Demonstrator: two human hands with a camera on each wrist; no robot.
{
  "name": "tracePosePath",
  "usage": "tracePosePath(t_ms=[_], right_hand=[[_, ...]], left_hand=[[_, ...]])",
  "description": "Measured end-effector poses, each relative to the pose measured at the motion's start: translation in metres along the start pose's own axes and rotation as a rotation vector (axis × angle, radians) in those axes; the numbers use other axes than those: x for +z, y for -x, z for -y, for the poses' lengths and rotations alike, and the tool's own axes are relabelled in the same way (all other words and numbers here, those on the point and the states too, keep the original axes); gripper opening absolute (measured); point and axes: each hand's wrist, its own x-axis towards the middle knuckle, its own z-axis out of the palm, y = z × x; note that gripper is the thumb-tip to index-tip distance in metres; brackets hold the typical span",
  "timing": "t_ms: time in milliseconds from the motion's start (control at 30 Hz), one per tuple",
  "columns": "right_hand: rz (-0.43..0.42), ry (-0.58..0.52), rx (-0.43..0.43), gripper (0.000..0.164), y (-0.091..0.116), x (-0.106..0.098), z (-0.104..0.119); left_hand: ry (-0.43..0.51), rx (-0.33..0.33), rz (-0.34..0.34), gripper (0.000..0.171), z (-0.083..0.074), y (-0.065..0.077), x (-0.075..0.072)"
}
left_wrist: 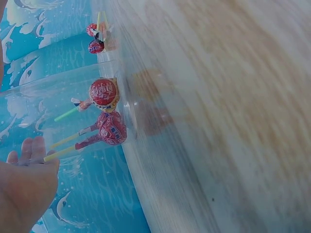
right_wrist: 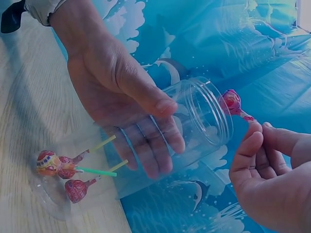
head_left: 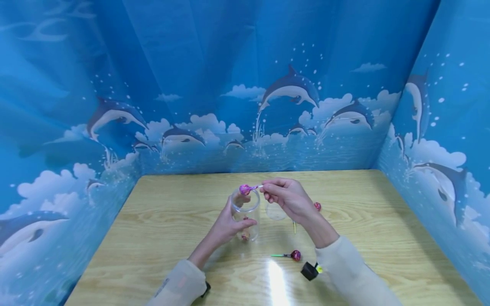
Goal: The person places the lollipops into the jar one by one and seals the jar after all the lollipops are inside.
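Note:
My left hand (head_left: 225,227) grips a clear plastic jar (right_wrist: 197,138) around its side, thumb in front and fingers behind. The jar stands with its mouth up, without a lid. Inside, at its bottom, several wrapped lollipops (right_wrist: 76,191) lie heads down, with yellow and green sticks. Between thumb and fingertips my right hand (head_left: 289,199) pinches another lollipop (head_left: 245,189) by its stick. Its pink and purple wrapped head is right at the jar's rim, pointing left in the head view.
A clear round lid (head_left: 275,212) lies on the wooden table (head_left: 168,212) right of the jar. Near the front lies a lollipop (head_left: 296,255) with a green stick. Another red lollipop (head_left: 317,206) shows behind the right wrist, and a yellow stick (head_left: 294,228) lies beside it. Dolphin-printed curtains (head_left: 214,63) enclose the table.

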Motion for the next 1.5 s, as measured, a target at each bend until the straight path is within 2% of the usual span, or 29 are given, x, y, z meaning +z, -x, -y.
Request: tracePosePath(t_ms=[200,333,567,733,867,1033,1200,1500], right_hand=[[0.009,0.023,0.011,0.015,-0.004,0.001,-0.001],[-0.002,0.091,0.01,0.013,-0.006,0.003,0.0],[0.001,0.353,-0.015,0.027,-0.011,0.007,0.002],[0.016,0.554,-0.06,0.03,-0.014,0.013,0.006],[0.023,0.641,-0.066,0.03,-0.016,0.017,0.008],[0.068,0.681,-0.083,0.032,-0.018,0.018,0.011],[0.093,0.66,-0.099,0.034,-0.02,0.018,0.012],[0.035,0.679,-0.095,0.03,-0.016,0.005,0.017]], left_hand=[[-0.013,-0.023,-0.007,0.089,0.0,0.0,0.0],[-0.012,-0.049,-0.013,0.093,0.0,0.001,0.0],[-0.022,-0.074,-0.029,0.097,0.0,0.002,-0.001],[-0.016,-0.071,-0.025,0.096,0.0,0.002,-0.001],[-0.033,-0.063,-0.021,0.097,0.001,0.002,-0.001],[-0.032,-0.053,-0.015,0.096,0.0,0.001,-0.001],[0.002,-0.027,0.01,0.09,0.002,-0.001,-0.001],[0.001,-0.017,-0.015,0.084,0.001,-0.001,0.0]])
